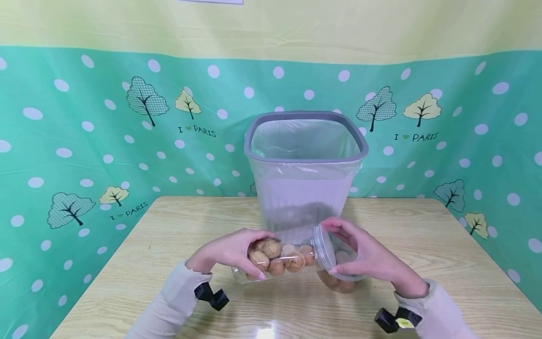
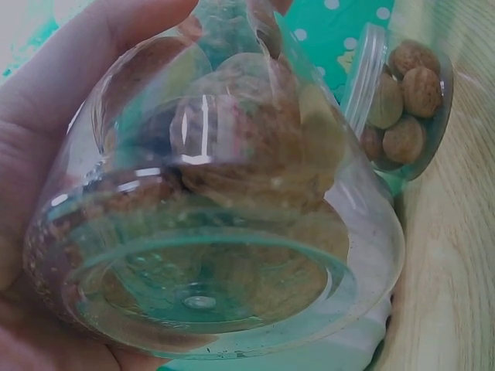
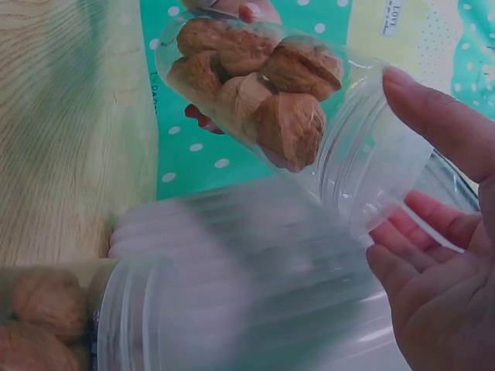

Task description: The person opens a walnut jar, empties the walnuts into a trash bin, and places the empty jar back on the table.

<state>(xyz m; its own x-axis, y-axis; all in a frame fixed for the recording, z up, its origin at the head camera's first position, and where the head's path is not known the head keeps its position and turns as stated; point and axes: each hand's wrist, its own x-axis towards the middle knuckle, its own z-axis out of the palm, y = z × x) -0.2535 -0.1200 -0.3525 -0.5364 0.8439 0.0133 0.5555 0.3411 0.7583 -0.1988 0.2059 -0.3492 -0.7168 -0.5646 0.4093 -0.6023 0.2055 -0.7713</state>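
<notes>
A clear jar (image 1: 292, 270) with several walnuts (image 1: 295, 262) inside lies tipped on its side above the table. My left hand (image 1: 232, 249) grips it round its base end, and in the left wrist view the jar's round bottom (image 2: 205, 286) faces the camera. At the jar's other end, thumb and fingers of my right hand (image 1: 360, 247) span and hold the translucent screw lid (image 1: 325, 247). From the right wrist view, I cannot tell whether the lid is loose. A second lidded jar (image 2: 441, 108) of walnuts stands on the table, partly hidden behind my right hand in the head view.
Just behind the jars stands a pale waste bin (image 1: 302, 188) with a grey rim and a clear liner. A wooden table (image 1: 203, 216) carries everything. Green and yellow dotted cloth (image 1: 203, 160) hangs at the back and both sides.
</notes>
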